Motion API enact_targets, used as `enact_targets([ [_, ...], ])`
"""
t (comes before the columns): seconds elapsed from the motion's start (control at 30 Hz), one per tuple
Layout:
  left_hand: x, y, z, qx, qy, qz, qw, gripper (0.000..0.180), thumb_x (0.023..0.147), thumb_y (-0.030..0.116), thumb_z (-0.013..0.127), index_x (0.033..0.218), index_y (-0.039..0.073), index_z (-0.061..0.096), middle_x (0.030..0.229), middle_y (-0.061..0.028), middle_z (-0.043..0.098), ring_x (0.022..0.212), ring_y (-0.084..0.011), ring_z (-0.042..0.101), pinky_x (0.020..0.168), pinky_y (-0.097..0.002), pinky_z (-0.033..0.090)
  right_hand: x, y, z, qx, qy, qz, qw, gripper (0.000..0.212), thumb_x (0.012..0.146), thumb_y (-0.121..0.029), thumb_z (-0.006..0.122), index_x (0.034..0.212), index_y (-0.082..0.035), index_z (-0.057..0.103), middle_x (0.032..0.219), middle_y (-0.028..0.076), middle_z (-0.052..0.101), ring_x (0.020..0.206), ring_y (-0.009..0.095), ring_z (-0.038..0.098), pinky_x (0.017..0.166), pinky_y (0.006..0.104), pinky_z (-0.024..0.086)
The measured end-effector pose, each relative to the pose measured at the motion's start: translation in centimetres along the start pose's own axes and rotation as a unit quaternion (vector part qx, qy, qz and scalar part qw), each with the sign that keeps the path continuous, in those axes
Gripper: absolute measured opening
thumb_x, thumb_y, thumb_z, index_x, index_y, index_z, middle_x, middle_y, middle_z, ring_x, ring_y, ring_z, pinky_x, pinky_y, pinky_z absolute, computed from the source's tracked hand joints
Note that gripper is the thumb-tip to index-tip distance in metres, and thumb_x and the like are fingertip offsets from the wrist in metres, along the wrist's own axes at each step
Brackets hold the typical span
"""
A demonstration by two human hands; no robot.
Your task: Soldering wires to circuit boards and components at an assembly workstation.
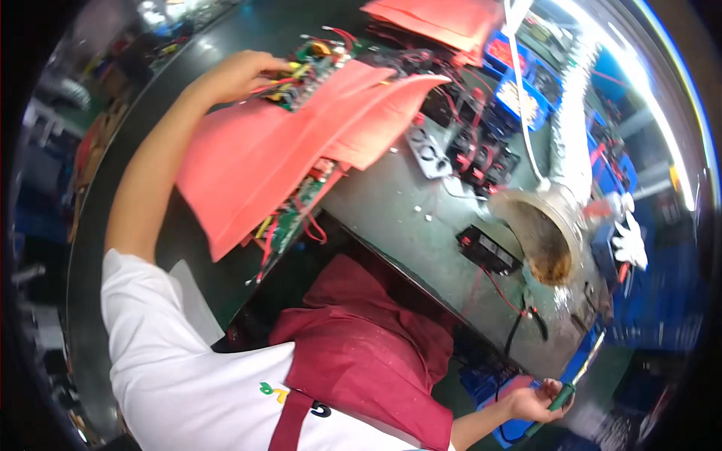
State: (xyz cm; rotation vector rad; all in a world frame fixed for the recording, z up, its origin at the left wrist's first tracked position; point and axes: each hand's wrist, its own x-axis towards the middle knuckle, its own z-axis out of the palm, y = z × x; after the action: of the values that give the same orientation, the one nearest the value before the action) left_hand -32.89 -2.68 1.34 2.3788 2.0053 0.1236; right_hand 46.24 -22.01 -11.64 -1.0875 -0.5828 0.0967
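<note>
At the far left, my left hand [244,75] reaches over the bench with its fingers bent onto the edge of a green circuit board [304,84] crowded with parts and loose wires. Salmon-pink sheets [263,154] lie between that board and another circuit board [289,222], whose red wires hang toward the bench edge. At the lower right, my right hand [534,402] is closed around the green handle of a soldering iron [562,396], its metal tip pointing up and away. Whether the left fingers pinch the board firmly is hard to see.
A fume hood [538,233] on a silver hose stands at the right. Near it lie a black box with wires [489,250] and pliers [535,323]. Blue bins [520,101], black wired parts [481,154] and more pink sheets [444,22] occupy the far side.
</note>
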Motion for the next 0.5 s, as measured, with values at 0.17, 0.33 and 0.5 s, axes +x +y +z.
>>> enact_targets([
  [0.17, 4.6, 1.8, 1.8, -0.256, -0.139, -0.064, 0.954, 0.021, 0.098, 0.004, 0.061, 0.117, 0.007, 0.071, 0.099, -0.0131, 0.066, 0.097, -0.0297, 0.066, 0.083, -0.039, 0.051, 1.7, -1.0, -4.0, 0.266, 0.08, 0.213, 0.937, 0.047, 0.086, -0.05, 0.064, 0.085, -0.003, 0.062, 0.074, 0.007, 0.06, 0.064, 0.02, 0.056, 0.058, 0.0337, 0.046],
  [0.33, 6.6, -2.6, 4.4, -0.325, -0.075, 0.098, 0.938, 0.013, 0.1, 0.003, 0.061, 0.11, 0.002, 0.068, 0.109, -0.0058, 0.06, 0.104, -0.0147, 0.06, 0.094, -0.0253, 0.046, 1.1, 0.6, -5.1, 0.412, 0.088, 0.344, 0.839, 0.069, 0.095, -0.055, 0.048, 0.135, 0.001, 0.055, 0.125, 0.018, 0.067, 0.102, 0.029, 0.068, 0.075, 0.0394, 0.053],
  [0.5, 10.9, -14.3, 8.2, -0.306, 0.07, -0.013, 0.949, 0.021, 0.11, 0.013, 0.055, 0.118, -0.002, 0.068, 0.116, -0.0073, 0.066, 0.109, -0.0148, 0.061, 0.098, -0.0268, 0.046, 1.3, 2.1, -4.1, 0.458, 0.09, 0.351, 0.812, 0.088, 0.103, -0.064, 0.033, 0.156, 0.007, 0.039, 0.147, 0.019, 0.062, 0.12, 0.03, 0.069, 0.085, 0.0403, 0.059],
])
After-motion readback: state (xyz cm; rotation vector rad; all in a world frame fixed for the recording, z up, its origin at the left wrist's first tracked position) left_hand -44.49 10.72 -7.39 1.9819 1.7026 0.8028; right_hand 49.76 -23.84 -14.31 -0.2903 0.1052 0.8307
